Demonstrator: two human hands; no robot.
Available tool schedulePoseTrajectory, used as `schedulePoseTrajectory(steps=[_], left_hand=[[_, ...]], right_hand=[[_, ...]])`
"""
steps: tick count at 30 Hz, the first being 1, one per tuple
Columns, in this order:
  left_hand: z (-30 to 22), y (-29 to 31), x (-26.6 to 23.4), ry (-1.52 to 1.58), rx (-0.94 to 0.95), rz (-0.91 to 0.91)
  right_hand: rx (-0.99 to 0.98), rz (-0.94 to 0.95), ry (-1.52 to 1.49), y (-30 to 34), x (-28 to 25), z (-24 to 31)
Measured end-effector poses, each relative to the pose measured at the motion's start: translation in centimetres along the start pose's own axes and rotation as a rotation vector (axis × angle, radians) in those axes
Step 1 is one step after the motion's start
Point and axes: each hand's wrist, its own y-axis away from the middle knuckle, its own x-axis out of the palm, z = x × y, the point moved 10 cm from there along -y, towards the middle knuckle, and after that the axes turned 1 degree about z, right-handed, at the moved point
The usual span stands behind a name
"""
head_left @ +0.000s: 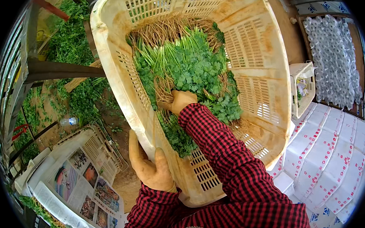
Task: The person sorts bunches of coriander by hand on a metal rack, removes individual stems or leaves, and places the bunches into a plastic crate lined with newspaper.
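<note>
A large cream plastic crate (254,69) is tilted toward me, holding bunches of green leafy herbs (188,68) with pale roots. My left hand (150,165), in a tan glove, grips the crate's near left rim from outside. My right hand (181,101), also gloved, reaches inside the crate and closes on a bunch of herbs near its roots. Both sleeves are red-and-black checked.
Loose herbs cover the ground at upper left (75,41). A second cream crate (97,151) lies at lower left beside printed paper sheets (79,185). White boxes with red marks (329,151) sit at right, with a small basket (303,87) and rolls of clear film (332,60).
</note>
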Motion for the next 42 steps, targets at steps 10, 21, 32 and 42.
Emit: schedulePoseTrajectory(steps=[10,21,32,42], left_hand=[[-0.2,-0.1,0.0,-0.046,-0.002,0.001],[-7.1,4.6,3.3,-0.609,0.707,0.293],[6.4,-1.6,6.0,-0.296,-0.339,-0.139],[23.5,-6.3,7.2,-0.304,-0.369,-0.124]], right_hand=[[0.071,-0.302,-0.041,-1.8,0.4,-0.4],[-0.214,-0.668,-0.178,10.5,1.0,-6.4],[-0.296,-0.761,-0.498,12.1,0.1,-11.1],[-0.385,-0.897,-0.323,10.8,-0.6,-10.1]])
